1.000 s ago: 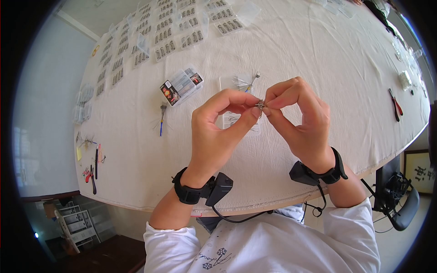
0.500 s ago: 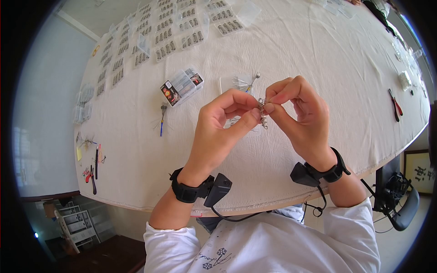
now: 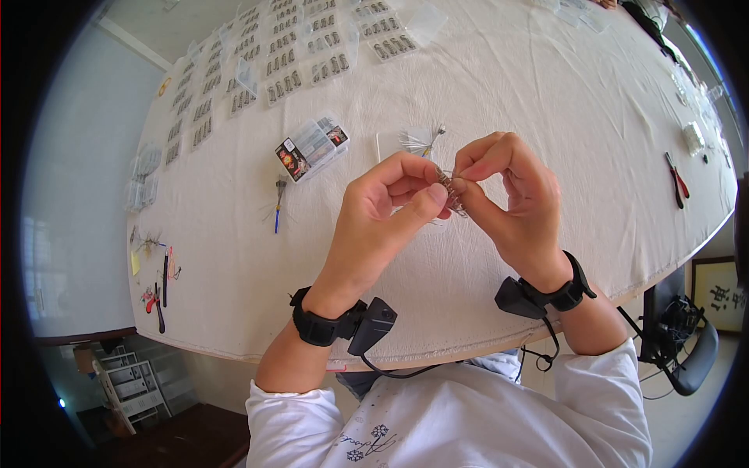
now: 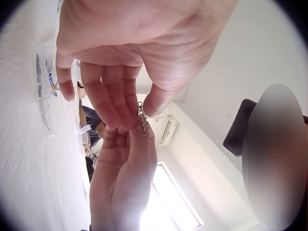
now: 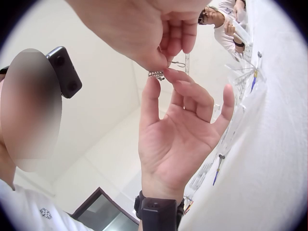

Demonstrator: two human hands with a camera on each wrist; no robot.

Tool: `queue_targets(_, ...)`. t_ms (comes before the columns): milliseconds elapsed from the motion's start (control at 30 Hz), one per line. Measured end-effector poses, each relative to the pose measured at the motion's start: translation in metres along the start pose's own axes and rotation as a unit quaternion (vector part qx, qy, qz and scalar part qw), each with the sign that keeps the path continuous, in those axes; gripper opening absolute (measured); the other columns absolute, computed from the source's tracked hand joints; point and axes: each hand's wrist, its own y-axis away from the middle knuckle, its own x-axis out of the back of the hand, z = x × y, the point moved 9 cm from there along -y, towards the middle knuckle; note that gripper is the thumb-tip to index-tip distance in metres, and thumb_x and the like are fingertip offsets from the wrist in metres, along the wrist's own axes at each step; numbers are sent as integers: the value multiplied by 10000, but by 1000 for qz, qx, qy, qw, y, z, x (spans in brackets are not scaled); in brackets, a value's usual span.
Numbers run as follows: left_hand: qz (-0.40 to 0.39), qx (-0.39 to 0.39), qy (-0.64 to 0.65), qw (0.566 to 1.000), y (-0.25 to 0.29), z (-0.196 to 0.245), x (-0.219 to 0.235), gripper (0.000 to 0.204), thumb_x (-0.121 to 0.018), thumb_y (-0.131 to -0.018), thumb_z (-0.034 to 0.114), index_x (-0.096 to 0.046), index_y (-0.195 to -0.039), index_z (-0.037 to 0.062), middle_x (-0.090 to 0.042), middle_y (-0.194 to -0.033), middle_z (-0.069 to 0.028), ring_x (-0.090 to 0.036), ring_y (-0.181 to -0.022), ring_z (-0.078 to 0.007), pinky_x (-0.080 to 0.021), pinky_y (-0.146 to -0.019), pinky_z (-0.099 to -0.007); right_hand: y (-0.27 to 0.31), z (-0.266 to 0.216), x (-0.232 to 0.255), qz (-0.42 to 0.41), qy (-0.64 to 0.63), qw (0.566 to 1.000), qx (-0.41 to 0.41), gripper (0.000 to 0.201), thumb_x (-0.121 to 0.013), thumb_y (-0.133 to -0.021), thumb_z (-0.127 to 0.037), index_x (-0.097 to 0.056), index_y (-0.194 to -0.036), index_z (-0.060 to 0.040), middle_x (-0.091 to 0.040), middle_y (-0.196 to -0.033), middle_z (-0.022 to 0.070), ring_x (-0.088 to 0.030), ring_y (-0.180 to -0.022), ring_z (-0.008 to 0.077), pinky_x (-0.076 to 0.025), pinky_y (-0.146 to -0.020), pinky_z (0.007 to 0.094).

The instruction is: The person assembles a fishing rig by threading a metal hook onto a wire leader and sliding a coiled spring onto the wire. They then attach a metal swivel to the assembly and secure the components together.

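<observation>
Both hands meet over the table, fingertips close together at a short string of small silver metal rings [image 3: 457, 204]. My left hand [image 3: 388, 207] pinches the string between thumb and index finger; in the left wrist view the rings [image 4: 143, 118] stick out beside the thumb. My right hand [image 3: 515, 210] pinches at the same place, and a thin curved metal hook [image 5: 179, 64] shows by its fingers in the right wrist view. Fingertips hide part of the rings. Beneath the hands lies a clear box, mostly covered. Behind them lies a wire bundle with a blue end [image 3: 425, 148].
A labelled clear box [image 3: 310, 148] and another blue-tipped wire bundle [image 3: 278, 204] lie left of the hands. Many open boxes of metal parts [image 3: 282, 87] fill the far left. Pliers lie at the right [image 3: 677, 181] and left [image 3: 158, 308] edges. Another person sits across.
The ring string came into view hanging below the fingertips, then tilted and bunched up between them. The left hand turned slightly; the right stayed nearly in place.
</observation>
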Motion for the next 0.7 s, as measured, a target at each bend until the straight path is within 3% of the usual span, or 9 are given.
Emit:
queue_targets(367,19,-17,-59,998,0,2,5,182,-635,-885,146,-574,-1017,36,-650,-881,-26,-603,-804,-96,-495,-767,-261,0,2,-2,-7,-14,1000,-8,186,-689,-748,49,-532,-799,-37,-642,-846,81,-630,-760,169,-487,-685,266)
queue_targets(700,23,-13,-27,999,-1,-1,4,158,-611,-901,121,-574,-1008,10,-651,-906,-51,-616,-849,-115,-495,-799,-264,-1,-7,-3,-13,48,998,28,215,-714,-715,58,-547,-798,-50,-643,-847,68,-623,-776,201,-498,-680,286)
